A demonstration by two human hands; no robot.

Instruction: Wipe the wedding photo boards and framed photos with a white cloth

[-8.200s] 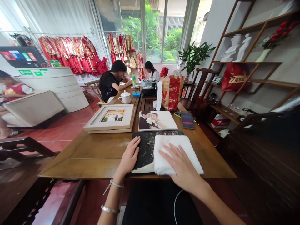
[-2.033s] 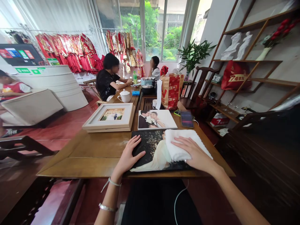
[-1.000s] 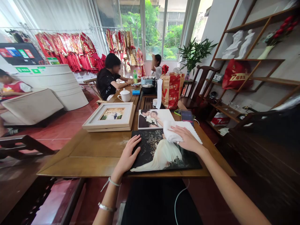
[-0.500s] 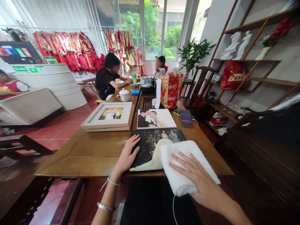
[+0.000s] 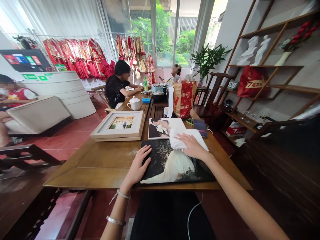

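Observation:
A dark photo panel (image 5: 160, 163) of a couple, with a long pale wedding dress, lies flat near the table's front edge. My left hand (image 5: 140, 163) rests on its left edge, fingers stretched out and holding nothing. On its upper right part, my right hand (image 5: 191, 145) holds a folded white towel (image 5: 201, 138) pressed down, with the thumb by the towel's lower edge. Hand and towel hide the couple's upper bodies. The towel also overlaps a lighter wedding photo panel (image 5: 155, 130) just behind.
Framed photos (image 5: 100, 133) are stacked at left on the wooden table (image 5: 95, 166). Farther back are a white lidded cup (image 5: 135, 104), a pot (image 5: 158, 96), a paper bag (image 5: 183, 100) and phones (image 5: 200, 126). A co-worker (image 5: 116, 85) sits at the left side; another person is at the far end.
My right hand has moved the towel away from me and slightly left, from the panel's lower right corner to its upper part. My left hand stays on the panel's edge.

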